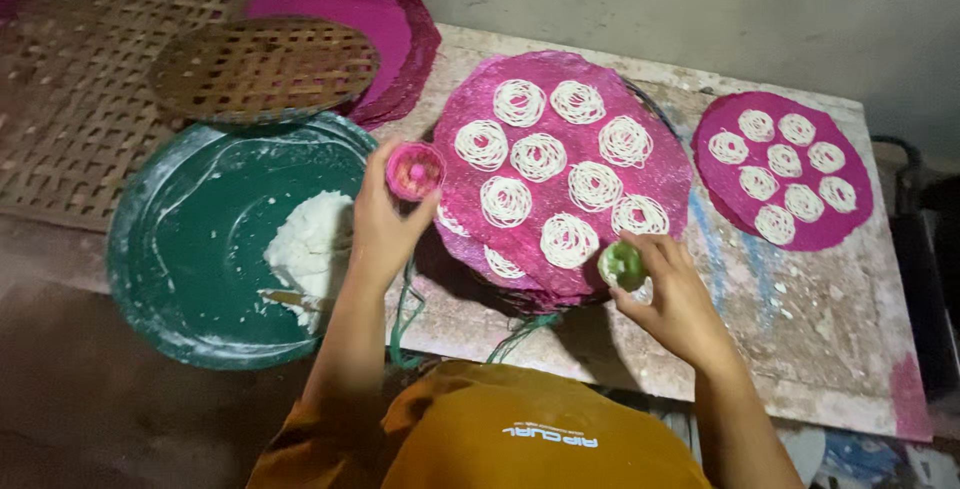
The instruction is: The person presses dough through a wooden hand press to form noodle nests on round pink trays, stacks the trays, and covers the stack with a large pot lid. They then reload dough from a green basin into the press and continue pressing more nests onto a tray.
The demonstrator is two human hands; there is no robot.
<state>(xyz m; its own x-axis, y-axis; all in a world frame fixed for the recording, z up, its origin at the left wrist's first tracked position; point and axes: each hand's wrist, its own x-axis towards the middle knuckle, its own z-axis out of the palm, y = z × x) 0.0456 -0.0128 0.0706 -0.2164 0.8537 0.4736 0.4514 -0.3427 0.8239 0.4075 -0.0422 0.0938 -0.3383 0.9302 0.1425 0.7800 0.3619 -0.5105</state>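
Worn and paint-streaked, the surface carries a pink mat covered with white noodle coils; a second mat lies well apart to the right. Left hand grips a pink cup at the mat's left edge. Right hand pinches a green piece at its lower edge. Beside the left arm sits a green basin with white dough.

Pink cup: small round piece you hold upright, open top facing you, left of the mat.
Green piece: small, round, dough-smeared; you hold it at the mat's near right edge.
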